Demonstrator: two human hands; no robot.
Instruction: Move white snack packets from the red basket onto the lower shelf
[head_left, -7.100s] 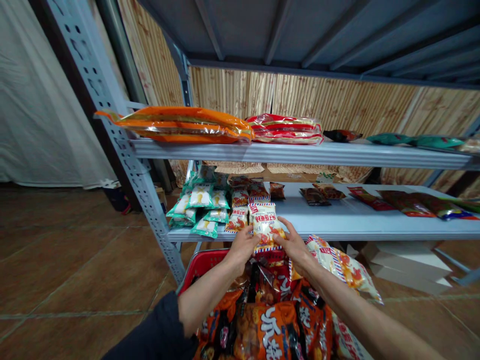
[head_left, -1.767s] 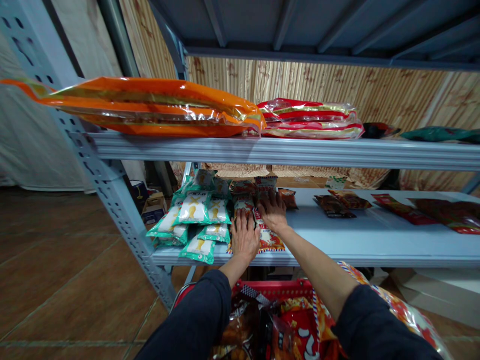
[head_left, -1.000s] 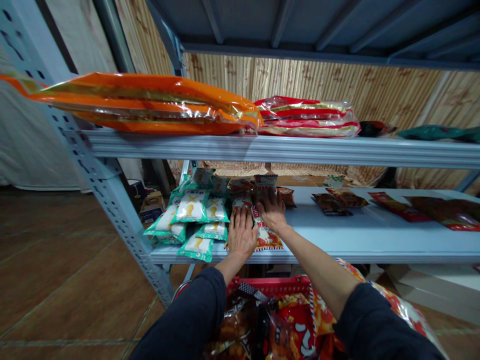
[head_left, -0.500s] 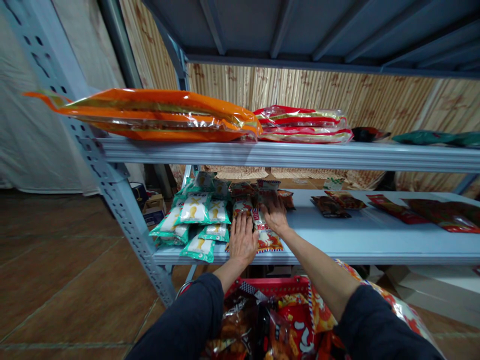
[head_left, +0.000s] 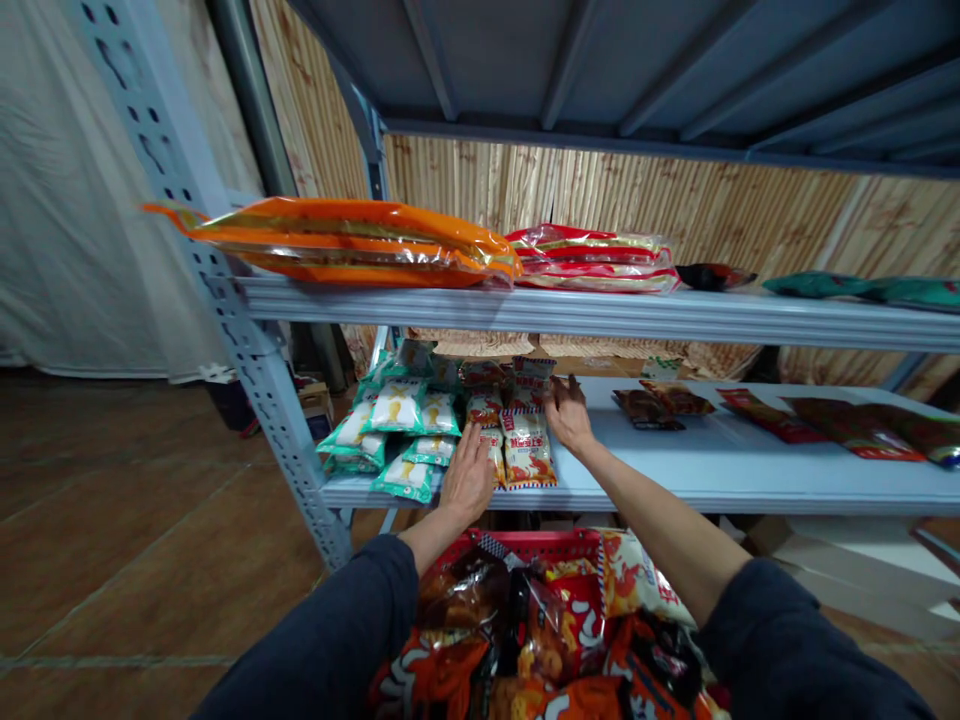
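My left hand (head_left: 469, 475) lies open at the front of the grey steel shelf (head_left: 675, 480), its fingers against the side of a white-and-red snack packet (head_left: 491, 455). Beside that stands another such packet (head_left: 529, 450), upright-looking in a short row running back. My right hand (head_left: 568, 415) hangs spread and empty just right of the row's rear packets (head_left: 529, 385). A block of green-and-white packets (head_left: 397, 405) lies left of the row. Below both forearms, a red basket (head_left: 540, 545) is heaped with snack bags (head_left: 562, 640).
The shelf above carries a large orange bag (head_left: 352, 245), a red bag (head_left: 592, 260) and green packets (head_left: 862, 290). Flat dark-red packets (head_left: 847, 425) lie to the right. A perforated steel upright (head_left: 247, 340) stands at left, above a tiled floor (head_left: 150, 550).
Both hands have come off the packets and spread apart, the right moving right and the left drawing toward the shelf front. The basket shows more in view as my head has moved back.
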